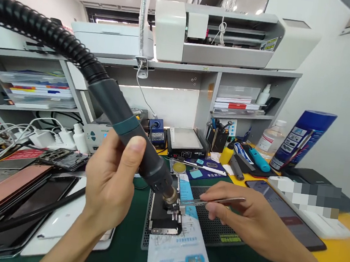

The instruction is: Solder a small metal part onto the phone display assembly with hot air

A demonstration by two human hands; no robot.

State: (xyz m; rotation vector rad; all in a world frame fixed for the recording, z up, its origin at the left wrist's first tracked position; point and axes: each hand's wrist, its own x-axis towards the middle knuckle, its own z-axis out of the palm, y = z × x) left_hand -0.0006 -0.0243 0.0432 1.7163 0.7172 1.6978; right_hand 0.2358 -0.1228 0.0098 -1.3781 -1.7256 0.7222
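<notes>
My left hand (113,178) is wrapped round the black handle of a hot air gun (141,148), its metal nozzle tilted down over a phone screen assembly (161,216). Between the fingers of my right hand (243,220) is a pair of metal tweezers (222,200), pointing left. The tweezer tips are beside the nozzle, at the right edge of the assembly; whether they touch it I cannot tell. Under the assembly lies a white and blue packet (184,251), on a dark perforated mat (211,224).
Phones and a pink back panel (19,180) lie at the left, with a black cable (41,208) across them. At the right are a dark-screened phone (285,217), a white case (308,211) and a blue spray can (304,138). A heating plate (186,143) stands behind.
</notes>
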